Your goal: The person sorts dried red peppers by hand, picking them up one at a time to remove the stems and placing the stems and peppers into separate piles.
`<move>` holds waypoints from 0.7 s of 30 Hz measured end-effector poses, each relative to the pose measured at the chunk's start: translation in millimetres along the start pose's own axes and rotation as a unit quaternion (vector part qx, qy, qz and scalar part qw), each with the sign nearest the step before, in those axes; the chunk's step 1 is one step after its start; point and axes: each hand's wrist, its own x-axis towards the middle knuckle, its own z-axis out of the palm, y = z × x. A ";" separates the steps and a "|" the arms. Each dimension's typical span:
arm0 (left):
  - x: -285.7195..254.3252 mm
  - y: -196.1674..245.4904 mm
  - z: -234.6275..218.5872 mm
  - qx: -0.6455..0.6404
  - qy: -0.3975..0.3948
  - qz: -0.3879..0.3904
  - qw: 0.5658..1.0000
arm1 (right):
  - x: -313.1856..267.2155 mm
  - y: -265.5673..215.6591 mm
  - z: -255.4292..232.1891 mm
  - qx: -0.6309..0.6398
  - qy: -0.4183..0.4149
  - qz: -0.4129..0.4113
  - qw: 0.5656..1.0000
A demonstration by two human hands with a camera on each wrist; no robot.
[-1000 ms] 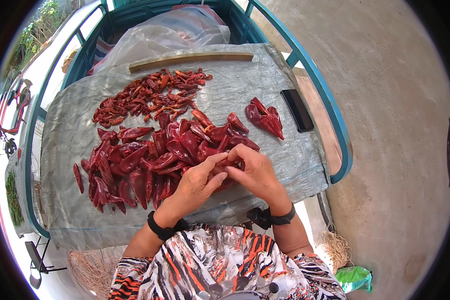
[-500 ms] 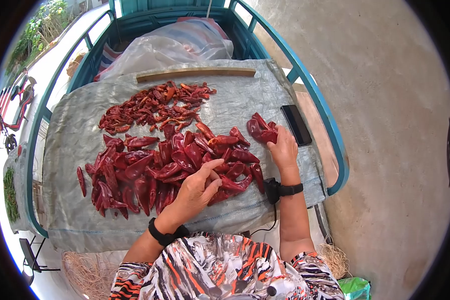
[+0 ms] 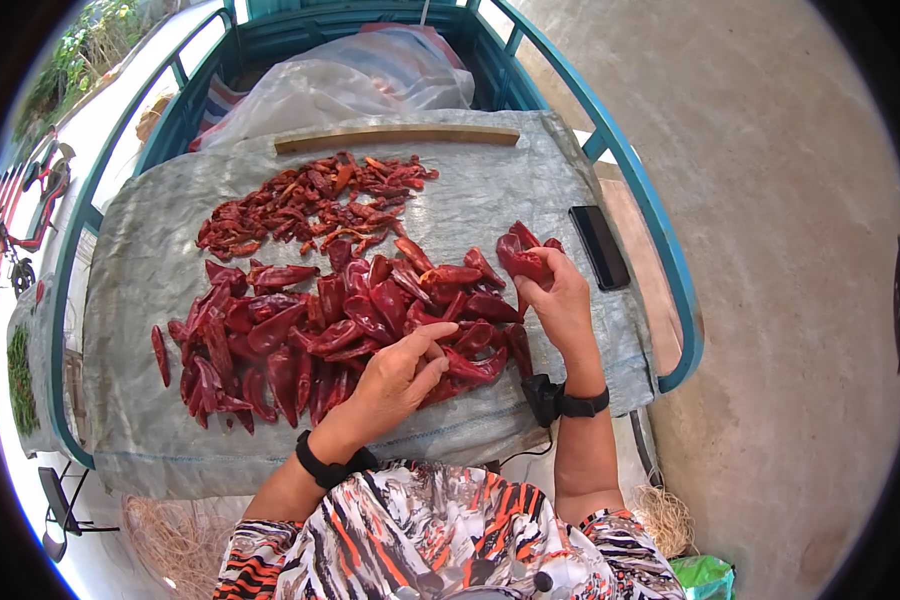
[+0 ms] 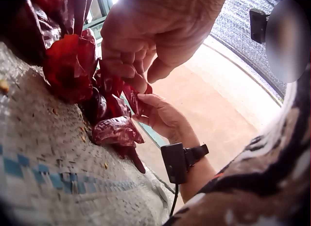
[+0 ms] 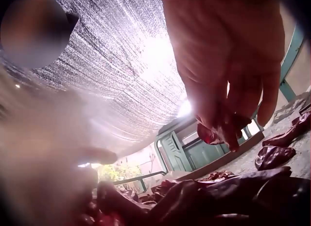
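Note:
Large glossy red peppers [image 3: 280, 330] lie heaped on a grey woven sheet [image 3: 130, 400]. Above the heap's near right part, my left hand [image 3: 395, 380] hangs with loosely bent fingers and nothing visible in them; the left wrist view shows this hand [image 4: 155, 36] close over peppers [image 4: 116, 131]. To its right, my right hand [image 3: 565, 310] pinches a red pepper [image 3: 533, 266] at the small separate group. In the right wrist view a pepper [image 5: 209, 133] shows between the fingers of my right hand [image 5: 228, 56]; its far side is hidden.
Smaller, shrivelled red peppers [image 3: 300, 205] lie behind the heap, with a wooden strip [image 3: 400, 135] beyond them. A black phone [image 3: 600, 247] lies at the right, beside the teal rail [image 3: 650, 200]. Translucent striped sheeting [image 3: 350, 80] fills the cart bed behind.
My hands were together over the heap's near edge; my right hand has moved right to the small group and taken hold of a pepper. My left hand has stayed near the heap, its fingers loosened.

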 end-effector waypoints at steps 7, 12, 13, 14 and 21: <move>4.0 9.1 3.0 -0.090 0.081 -0.015 0.992 | -27.9 -43.4 0.2 0.134 -0.209 -0.086 0.965; 0.7 -0.7 -1.8 -0.068 0.092 -0.054 0.992 | -37.0 -40.2 5.1 0.312 -0.270 0.054 0.909; 0.2 -1.9 -1.3 -0.060 0.105 -0.053 0.991 | -37.1 -40.2 4.0 0.348 -0.266 0.096 0.894; 0.2 -1.5 -1.2 -0.070 0.122 -0.060 0.988 | -35.4 -38.4 3.4 0.361 -0.239 0.106 0.895; 1.2 -1.8 5.0 -0.098 0.151 -0.055 0.982 | 2.7 -35.5 14.2 0.258 -0.083 0.065 0.961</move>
